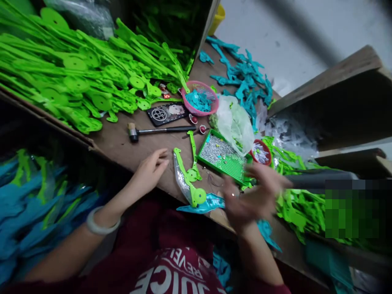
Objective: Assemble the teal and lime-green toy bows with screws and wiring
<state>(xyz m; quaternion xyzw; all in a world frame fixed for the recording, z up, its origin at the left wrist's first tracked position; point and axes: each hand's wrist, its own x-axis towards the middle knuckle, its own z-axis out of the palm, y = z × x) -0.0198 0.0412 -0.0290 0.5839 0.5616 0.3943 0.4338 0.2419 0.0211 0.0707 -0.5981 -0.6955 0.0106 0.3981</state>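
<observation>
My left hand (151, 168) rests on the wooden table (122, 143) with its fingers stretched out flat, holding nothing. Just right of it lie two green plastic pieces (190, 179) with round ends, on a clear bag and a teal piece (202, 204). My right hand (254, 192) hovers over the table's near edge, smeared by motion, fingers spread toward a green tray (225, 157) of small silver parts. Nothing shows in its grasp, though the blur hides detail.
A big heap of green plastic pieces (76, 73) fills the far left. A small hammer (159, 130), a phone (167, 113), a pink basket (200, 98), a red bowl (261, 152), a plastic bag (235, 122) and teal pieces (241, 77) lie beyond. More green pieces (300, 204) sit right.
</observation>
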